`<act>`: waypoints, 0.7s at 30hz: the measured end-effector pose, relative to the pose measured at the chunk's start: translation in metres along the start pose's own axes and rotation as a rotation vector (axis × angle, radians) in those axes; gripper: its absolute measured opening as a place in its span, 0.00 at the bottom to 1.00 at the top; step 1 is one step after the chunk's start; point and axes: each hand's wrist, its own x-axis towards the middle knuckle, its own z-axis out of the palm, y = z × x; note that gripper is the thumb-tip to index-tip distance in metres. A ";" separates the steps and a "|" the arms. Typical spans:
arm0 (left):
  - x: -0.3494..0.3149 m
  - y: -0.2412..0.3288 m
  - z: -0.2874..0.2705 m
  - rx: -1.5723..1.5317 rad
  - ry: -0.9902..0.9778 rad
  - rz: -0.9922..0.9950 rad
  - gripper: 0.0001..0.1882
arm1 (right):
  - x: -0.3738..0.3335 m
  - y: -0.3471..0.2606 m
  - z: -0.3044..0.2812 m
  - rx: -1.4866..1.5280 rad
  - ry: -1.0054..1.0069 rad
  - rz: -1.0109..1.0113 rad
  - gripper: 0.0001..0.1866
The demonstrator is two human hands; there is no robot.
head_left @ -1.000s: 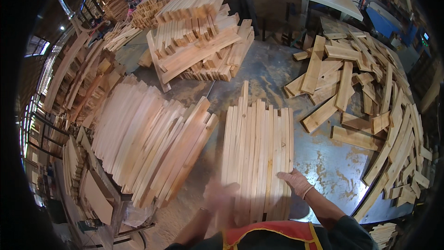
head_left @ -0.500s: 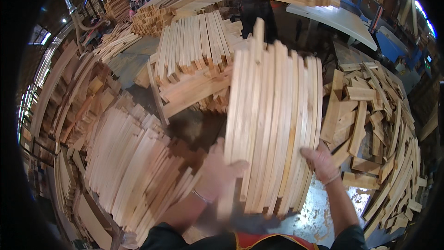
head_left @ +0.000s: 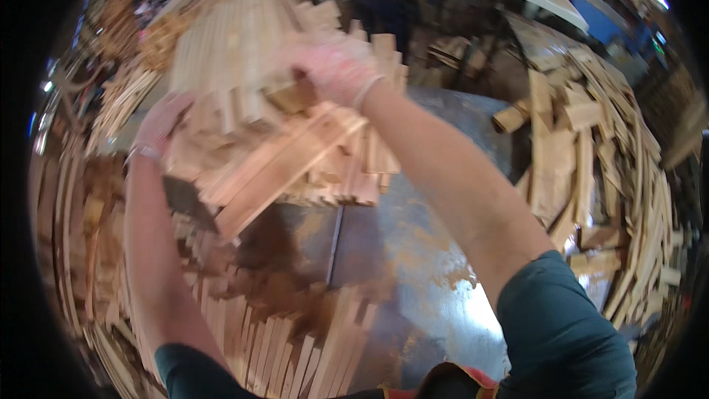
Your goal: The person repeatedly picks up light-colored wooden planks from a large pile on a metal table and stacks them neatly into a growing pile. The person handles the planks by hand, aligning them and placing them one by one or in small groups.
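Pale, narrow wooden slats (head_left: 236, 44) side by side | atop light-brown stacked boards (head_left: 284, 166), toward far edge of grey metal bench (head_left: 417, 251) | left hand (head_left: 164, 124), right hand (head_left: 336, 66) at opposite sides; grip blurred, cannot tell

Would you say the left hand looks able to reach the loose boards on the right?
Probably not: the right forearm lies between the left hand and the loose boards.

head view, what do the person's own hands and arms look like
The left hand and right hand seem to wear pinkish-white gloves with whitish cuffs, though blur hides detail. Dark teal sleeves end near the elbows, leaving the forearms bare.
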 end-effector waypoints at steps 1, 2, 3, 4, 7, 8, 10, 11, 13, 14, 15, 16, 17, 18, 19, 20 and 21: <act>-0.007 0.012 0.032 0.043 0.015 0.007 0.15 | -0.016 0.001 -0.004 0.273 -0.063 0.188 0.22; -0.012 0.004 0.016 0.138 -0.022 0.009 0.15 | -0.022 -0.011 0.004 0.573 -0.095 0.361 0.23; -0.026 0.010 0.040 -0.074 -0.100 0.024 0.18 | -0.041 -0.009 0.002 0.883 -0.090 0.471 0.25; -0.035 -0.004 0.013 0.162 -0.061 0.061 0.21 | -0.070 -0.015 0.009 0.862 -0.028 0.355 0.32; -0.081 0.010 0.023 1.101 0.389 0.144 0.40 | -0.174 -0.038 -0.021 0.733 -0.114 0.545 0.43; -0.095 0.024 0.044 1.125 0.457 0.322 0.39 | -0.213 -0.038 -0.040 0.779 -0.106 0.608 0.44; -0.139 0.043 0.096 1.174 0.611 0.643 0.37 | -0.293 -0.028 -0.076 0.783 -0.049 0.709 0.45; -0.164 0.056 0.143 1.050 0.512 0.740 0.37 | -0.331 -0.027 -0.103 0.720 0.013 0.767 0.47; -0.201 0.070 0.244 0.855 0.239 0.959 0.37 | -0.401 -0.018 -0.156 0.533 0.373 0.941 0.38; -0.209 0.071 0.289 0.784 0.073 1.086 0.38 | -0.448 0.006 -0.180 0.397 0.578 0.914 0.36; -0.211 0.067 0.336 0.749 -0.090 1.010 0.41 | -0.488 0.031 -0.207 0.253 0.752 0.944 0.35; -0.214 0.058 0.378 0.597 -0.225 1.075 0.43 | -0.518 0.046 -0.231 0.115 0.964 0.925 0.32; -0.216 0.054 0.421 0.560 -0.325 0.904 0.44 | -0.551 0.059 -0.258 -0.130 0.930 1.101 0.30; -0.215 0.053 0.471 0.512 -0.441 0.736 0.44 | -0.583 0.064 -0.281 -0.391 0.889 1.283 0.29; -0.216 0.059 0.509 0.496 -0.522 0.566 0.44 | -0.609 0.067 -0.292 -0.514 0.616 1.325 0.28; -0.218 0.066 0.556 0.483 -0.605 0.404 0.43 | -0.641 0.066 -0.307 -0.637 0.344 1.369 0.28; -0.210 0.062 0.595 0.409 -0.669 0.273 0.39 | -0.654 0.063 -0.317 -0.755 0.063 1.355 0.30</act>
